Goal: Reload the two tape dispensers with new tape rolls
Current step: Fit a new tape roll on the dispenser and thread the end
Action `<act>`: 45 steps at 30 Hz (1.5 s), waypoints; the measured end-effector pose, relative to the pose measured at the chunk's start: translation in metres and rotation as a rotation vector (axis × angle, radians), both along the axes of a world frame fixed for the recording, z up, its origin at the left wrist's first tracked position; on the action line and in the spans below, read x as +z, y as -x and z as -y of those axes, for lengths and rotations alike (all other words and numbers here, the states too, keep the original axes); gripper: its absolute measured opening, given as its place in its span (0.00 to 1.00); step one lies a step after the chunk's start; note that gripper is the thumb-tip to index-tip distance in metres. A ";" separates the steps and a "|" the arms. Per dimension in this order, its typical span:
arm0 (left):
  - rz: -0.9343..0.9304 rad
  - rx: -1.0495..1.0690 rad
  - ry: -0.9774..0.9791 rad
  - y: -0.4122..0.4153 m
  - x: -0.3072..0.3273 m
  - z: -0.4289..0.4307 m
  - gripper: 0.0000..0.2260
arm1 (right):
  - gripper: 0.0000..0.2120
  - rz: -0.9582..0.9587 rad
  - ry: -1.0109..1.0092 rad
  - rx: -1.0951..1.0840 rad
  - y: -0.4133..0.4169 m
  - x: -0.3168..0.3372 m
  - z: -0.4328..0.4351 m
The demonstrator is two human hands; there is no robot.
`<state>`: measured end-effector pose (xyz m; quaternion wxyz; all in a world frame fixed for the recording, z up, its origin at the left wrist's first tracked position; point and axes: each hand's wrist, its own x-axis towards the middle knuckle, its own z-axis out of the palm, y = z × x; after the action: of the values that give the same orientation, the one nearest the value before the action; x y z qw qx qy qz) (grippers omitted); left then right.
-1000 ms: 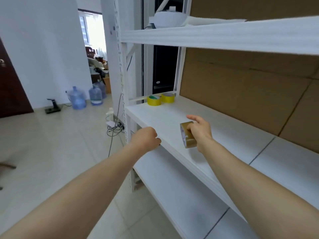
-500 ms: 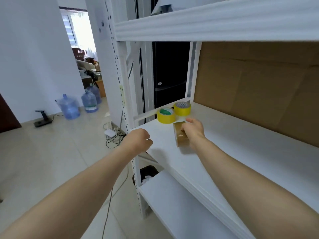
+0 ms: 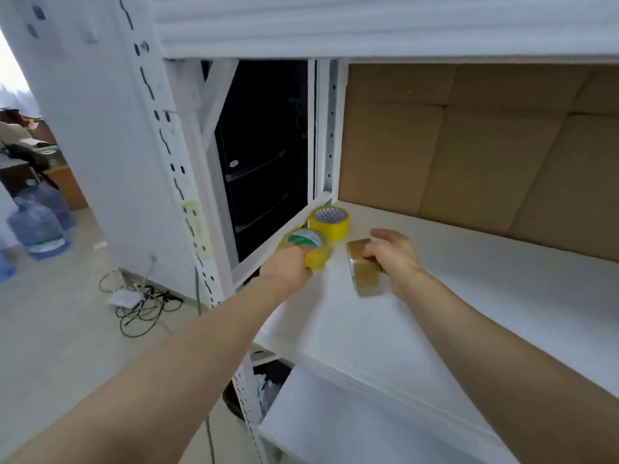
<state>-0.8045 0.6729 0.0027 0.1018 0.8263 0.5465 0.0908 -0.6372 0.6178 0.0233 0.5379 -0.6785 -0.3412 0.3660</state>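
Note:
Two yellow tape rolls lie flat at the left end of the white shelf (image 3: 368,329). My left hand (image 3: 286,271) curls its fingers round the nearer yellow roll (image 3: 306,242), which has a green and white label. The farther yellow roll (image 3: 330,222) sits untouched just behind it. My right hand (image 3: 393,259) holds a brown tape roll (image 3: 363,271) that stands on its edge on the shelf, to the right of the yellow rolls. No tape dispenser is in view.
Cardboard sheets (image 3: 469,155) line the back of the rack, and another shelf (image 3: 368,25) hangs close overhead. A white upright post (image 3: 187,182) stands at the left. Cables (image 3: 140,303) and water bottles (image 3: 37,229) sit on the floor.
The view has closed in on the shelf corner. My left hand has reached forward from the shelf edge and taken hold of the nearer yellow roll. My right hand has carried the brown roll toward the yellow rolls.

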 end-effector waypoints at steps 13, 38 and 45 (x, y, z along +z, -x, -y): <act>-0.150 -0.193 0.103 -0.002 -0.019 -0.065 0.21 | 0.24 0.214 0.104 -0.052 0.021 -0.020 0.002; 1.134 0.122 0.813 -0.040 0.034 -0.027 0.22 | 0.10 0.126 0.023 -0.267 0.030 -0.010 0.026; 1.000 -0.018 0.879 -0.124 0.035 0.059 0.21 | 0.06 -0.185 -0.060 -0.453 -0.031 0.001 0.114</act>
<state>-0.6806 0.6135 0.0381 0.6712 0.5708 0.4126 0.2311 -0.6063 0.5043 0.0245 0.6550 -0.6850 -0.1403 0.2864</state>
